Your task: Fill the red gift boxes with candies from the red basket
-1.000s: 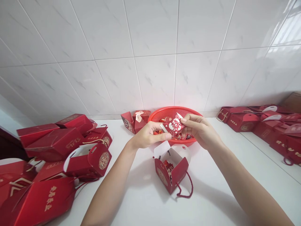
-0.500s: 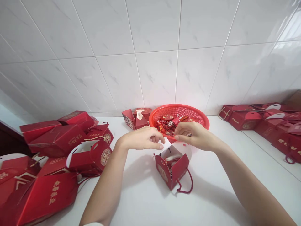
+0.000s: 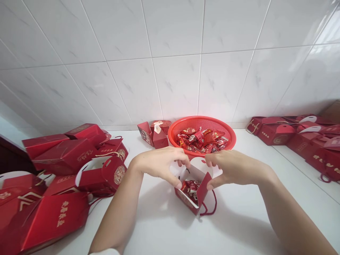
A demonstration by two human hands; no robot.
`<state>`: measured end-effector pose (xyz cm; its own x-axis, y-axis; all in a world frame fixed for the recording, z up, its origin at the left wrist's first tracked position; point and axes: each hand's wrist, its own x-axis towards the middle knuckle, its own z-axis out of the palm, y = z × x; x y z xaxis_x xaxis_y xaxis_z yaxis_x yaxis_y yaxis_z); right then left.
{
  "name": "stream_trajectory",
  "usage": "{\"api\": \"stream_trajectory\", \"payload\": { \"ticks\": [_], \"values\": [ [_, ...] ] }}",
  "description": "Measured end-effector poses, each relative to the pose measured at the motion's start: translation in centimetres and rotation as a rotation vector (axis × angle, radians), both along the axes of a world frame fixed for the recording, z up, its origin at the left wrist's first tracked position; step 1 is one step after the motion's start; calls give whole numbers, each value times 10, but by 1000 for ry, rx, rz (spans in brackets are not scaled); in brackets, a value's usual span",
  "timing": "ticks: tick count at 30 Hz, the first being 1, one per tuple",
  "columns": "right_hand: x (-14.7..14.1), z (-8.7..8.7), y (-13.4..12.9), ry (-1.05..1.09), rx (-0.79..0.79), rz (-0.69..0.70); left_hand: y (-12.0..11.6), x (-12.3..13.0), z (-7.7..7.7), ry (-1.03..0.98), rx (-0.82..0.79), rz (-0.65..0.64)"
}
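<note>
A small red cardboard candy box (image 3: pixel 186 200) stands open on the white table in front of me, its flaps up. Wrapped candies (image 3: pixel 191 187) lie inside, and a dark red cord handle (image 3: pixel 213 205) loops out on the right. My left hand (image 3: pixel 163 164) is curled over the left side of the box, thumb at the flap edge. On the other side my right hand (image 3: pixel 236 167) has its thumb against the red right flap and its fingers bent at the back. Both hands partly cover the white rear flap.
Behind the box sits a red plastic basket (image 3: pixel 174 131) of wrapped candies (image 3: pixel 204 138). Two open boxes (image 3: pixel 160 136) stand beside it. Closed red boxes (image 3: pixel 66 156) are piled on the left, more boxes (image 3: pixel 305 138) on the right. A tiled wall (image 3: pixel 175 85) closes the back.
Both hands have come down and nearer, from above the box's back to its two sides. The flaps have spread, and the candies inside now show more clearly.
</note>
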<state>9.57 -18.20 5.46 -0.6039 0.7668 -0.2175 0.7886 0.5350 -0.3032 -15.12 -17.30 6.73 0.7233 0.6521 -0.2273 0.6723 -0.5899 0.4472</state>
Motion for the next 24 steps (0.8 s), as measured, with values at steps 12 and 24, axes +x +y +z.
{"api": "stream_trajectory", "payload": {
  "ticks": [12,24],
  "values": [
    [-35,-19,-5,-117,236,-137,2,16,-14,65,-154,-12],
    [-26,-14,-8,134,-23,198,8,20,-26,177,-19,156]
  ]
}}
